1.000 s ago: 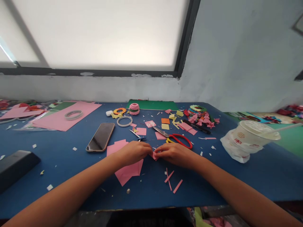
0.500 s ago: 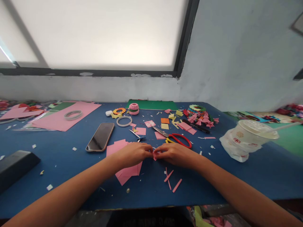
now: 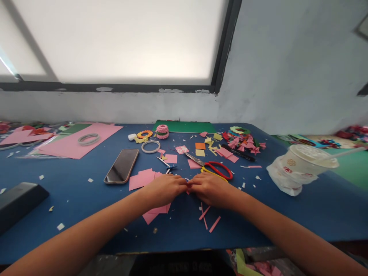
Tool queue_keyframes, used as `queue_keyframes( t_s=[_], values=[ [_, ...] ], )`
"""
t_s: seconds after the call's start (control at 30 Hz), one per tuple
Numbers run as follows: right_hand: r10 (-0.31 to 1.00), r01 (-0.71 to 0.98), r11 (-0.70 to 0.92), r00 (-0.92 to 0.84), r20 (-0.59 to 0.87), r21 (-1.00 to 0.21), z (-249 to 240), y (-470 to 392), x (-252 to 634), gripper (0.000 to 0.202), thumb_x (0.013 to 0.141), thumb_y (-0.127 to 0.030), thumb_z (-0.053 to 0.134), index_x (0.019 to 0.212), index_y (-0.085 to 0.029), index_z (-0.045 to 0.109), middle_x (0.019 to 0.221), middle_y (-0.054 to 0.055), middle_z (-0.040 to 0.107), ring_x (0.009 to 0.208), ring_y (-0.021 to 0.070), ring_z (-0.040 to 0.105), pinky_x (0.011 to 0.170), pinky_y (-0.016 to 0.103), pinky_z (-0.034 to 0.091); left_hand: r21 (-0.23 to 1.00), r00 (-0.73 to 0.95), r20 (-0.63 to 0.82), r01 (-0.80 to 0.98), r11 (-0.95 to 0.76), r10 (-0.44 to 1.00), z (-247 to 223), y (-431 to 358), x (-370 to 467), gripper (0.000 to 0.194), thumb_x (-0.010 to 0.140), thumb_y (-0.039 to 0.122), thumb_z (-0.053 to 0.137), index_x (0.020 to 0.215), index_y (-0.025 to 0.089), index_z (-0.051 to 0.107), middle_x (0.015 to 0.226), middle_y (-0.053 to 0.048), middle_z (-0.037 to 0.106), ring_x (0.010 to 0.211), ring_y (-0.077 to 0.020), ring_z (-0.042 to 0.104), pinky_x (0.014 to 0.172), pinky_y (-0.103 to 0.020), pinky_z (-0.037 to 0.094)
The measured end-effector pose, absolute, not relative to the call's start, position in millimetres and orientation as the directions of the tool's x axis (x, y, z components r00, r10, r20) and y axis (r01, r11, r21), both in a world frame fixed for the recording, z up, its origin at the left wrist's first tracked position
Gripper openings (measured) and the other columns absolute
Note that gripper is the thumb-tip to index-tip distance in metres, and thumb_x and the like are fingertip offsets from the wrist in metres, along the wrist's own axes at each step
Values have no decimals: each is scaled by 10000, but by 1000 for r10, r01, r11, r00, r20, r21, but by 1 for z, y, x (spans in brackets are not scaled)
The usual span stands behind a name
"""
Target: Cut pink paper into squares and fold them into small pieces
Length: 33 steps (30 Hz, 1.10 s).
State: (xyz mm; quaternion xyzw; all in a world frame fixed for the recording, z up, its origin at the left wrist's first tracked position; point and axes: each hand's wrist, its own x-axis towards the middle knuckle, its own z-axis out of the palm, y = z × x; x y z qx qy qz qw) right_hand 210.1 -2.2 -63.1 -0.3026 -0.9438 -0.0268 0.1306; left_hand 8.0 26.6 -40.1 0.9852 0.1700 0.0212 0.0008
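Note:
My left hand and my right hand meet at the fingertips over the blue table. Between them they pinch a small piece of pink paper, mostly covered by the fingers, so its folds cannot be made out. Under and beside my left hand lie several pink paper squares. Red-and-yellow-handled scissors rest just beyond my right hand. A slim pointed tool with a blue part lies behind my left hand. Pink paper strips lie on the near side of my right hand.
A phone lies to the left, with a tape roll behind it. Folded pink paper pieces and a black pen are at the back right. A lidded cup with a straw stands far right. A dark block sits at left.
The fingers of both hands have drawn closer together and cover more of the pink paper. My right hand has curled over slightly. Things on the table have stayed put.

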Motion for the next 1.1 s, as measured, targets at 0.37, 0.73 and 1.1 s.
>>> queue_keyframes(
  t_s=[0.37, 0.73, 1.1],
  values=[
    [760, 753, 650, -639, 121, -102, -45, -8, 219, 234, 760, -155, 521, 852, -240, 719, 733, 49, 694, 728, 179, 598, 839, 371, 329, 259, 838, 46, 516, -816, 544, -30, 35, -7, 326, 703, 158, 528, 951, 273, 705, 823, -24, 707, 722, -165, 606, 690, -261, 434],
    [774, 749, 631, -623, 109, -202, -41, -8, 222, 184, 806, -202, 534, 857, -216, 711, 757, 43, 694, 763, 196, 602, 785, 339, 385, 317, 715, 63, 647, -694, 696, -29, 36, 4, 225, 786, 313, 516, 869, 193, 687, 798, -39, 691, 678, -169, 596, 560, -240, 367],
    [831, 740, 556, -502, 239, -379, -63, 7, 206, 95, 816, -221, 571, 815, -165, 648, 831, 52, 624, 784, 168, 573, 702, 272, 427, 499, 644, 44, 648, -576, 763, -46, 38, 15, 136, 757, 291, 585, 779, 181, 661, 741, -12, 641, 685, -152, 562, 564, -223, 368]
  ],
)
